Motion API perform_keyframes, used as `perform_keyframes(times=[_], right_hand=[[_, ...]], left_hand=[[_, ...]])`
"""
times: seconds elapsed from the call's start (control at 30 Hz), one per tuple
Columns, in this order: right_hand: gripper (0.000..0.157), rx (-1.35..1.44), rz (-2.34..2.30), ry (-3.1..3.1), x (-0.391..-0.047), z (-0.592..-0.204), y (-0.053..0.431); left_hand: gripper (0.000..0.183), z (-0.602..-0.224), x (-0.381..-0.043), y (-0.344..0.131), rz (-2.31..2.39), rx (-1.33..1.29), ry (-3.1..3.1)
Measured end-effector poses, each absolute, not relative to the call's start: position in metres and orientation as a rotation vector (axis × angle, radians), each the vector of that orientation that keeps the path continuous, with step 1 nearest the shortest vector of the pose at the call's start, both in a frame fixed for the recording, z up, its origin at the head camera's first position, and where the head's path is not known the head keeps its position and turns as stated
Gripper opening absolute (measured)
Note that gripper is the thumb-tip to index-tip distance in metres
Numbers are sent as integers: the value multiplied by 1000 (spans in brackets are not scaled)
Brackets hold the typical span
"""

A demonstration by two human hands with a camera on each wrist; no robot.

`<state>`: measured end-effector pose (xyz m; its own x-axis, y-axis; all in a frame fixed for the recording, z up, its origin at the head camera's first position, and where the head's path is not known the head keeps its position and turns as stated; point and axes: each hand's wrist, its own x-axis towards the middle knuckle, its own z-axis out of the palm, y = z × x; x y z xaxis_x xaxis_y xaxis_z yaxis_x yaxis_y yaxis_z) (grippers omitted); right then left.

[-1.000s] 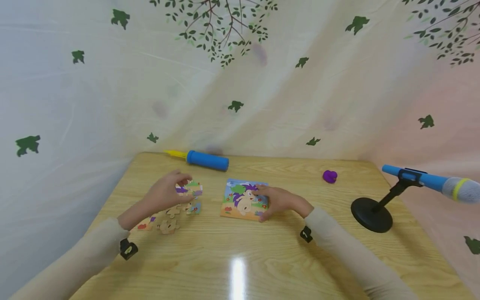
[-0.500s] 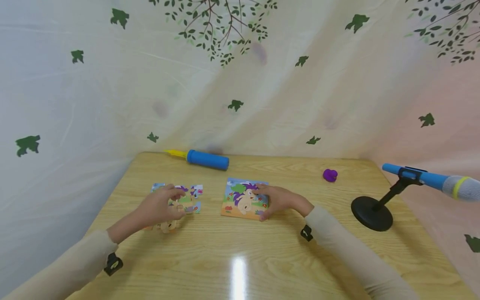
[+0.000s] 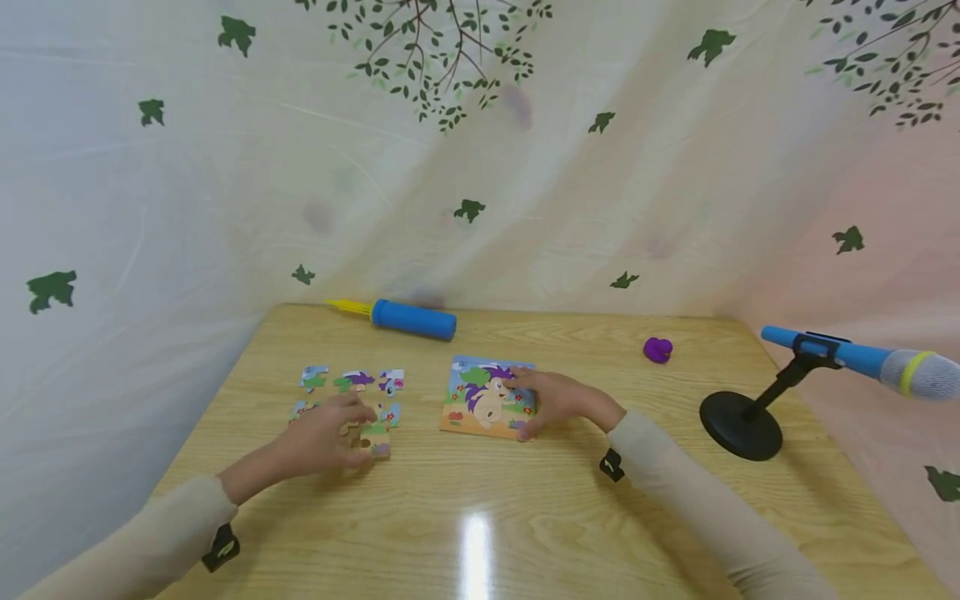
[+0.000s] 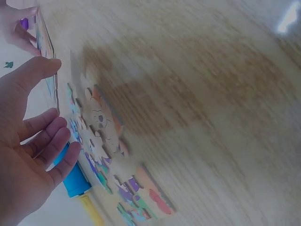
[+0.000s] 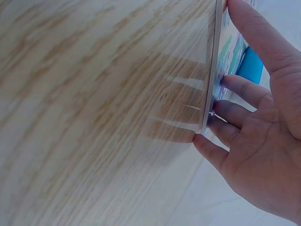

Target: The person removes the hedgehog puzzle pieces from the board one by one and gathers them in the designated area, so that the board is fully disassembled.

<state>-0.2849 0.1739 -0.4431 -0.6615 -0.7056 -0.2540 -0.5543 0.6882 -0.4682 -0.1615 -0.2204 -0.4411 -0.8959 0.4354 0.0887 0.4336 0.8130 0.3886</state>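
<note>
Between the thumb and index finger of my left hand (image 3: 318, 437) is a jigsaw puzzle piece (image 3: 378, 442) with orange ground and a purple plant; the left wrist view shows it edge-on. Other loose puzzle pieces (image 3: 356, 380) lie flat behind and under this hand, some hidden by it. To their right is a square picture board (image 3: 480, 423) showing a purple-spined hedgehog. My right hand (image 3: 558, 402) rests on the board's right side, its fingers spread. In the right wrist view its fingertips (image 5: 225, 81) touch the board's face and edge.
A blue pump (image 3: 414, 320) with a yellow nozzle lies at the table's back edge. A small purple toy (image 3: 657, 350) sits at the back right. Farther right, a blue toy microphone (image 3: 855, 357) is held by a black stand (image 3: 741, 426). A patterned cloth hangs behind the table.
My left hand has come down and nearer to me with the puzzle piece, from behind the other pieces to their front right. My right hand and the board have stayed in place.
</note>
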Motion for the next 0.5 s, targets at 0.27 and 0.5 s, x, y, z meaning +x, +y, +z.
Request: perform_keyframes(times=[0.27, 0.5], right_hand=[[98, -979, -482, 2481, -286, -443, 173], [98, -970, -483, 2482, -286, -445, 173]], left_hand=[[43, -449, -159, -219, 589, 763, 2984], [42, -453, -159, -217, 590, 813, 2993]])
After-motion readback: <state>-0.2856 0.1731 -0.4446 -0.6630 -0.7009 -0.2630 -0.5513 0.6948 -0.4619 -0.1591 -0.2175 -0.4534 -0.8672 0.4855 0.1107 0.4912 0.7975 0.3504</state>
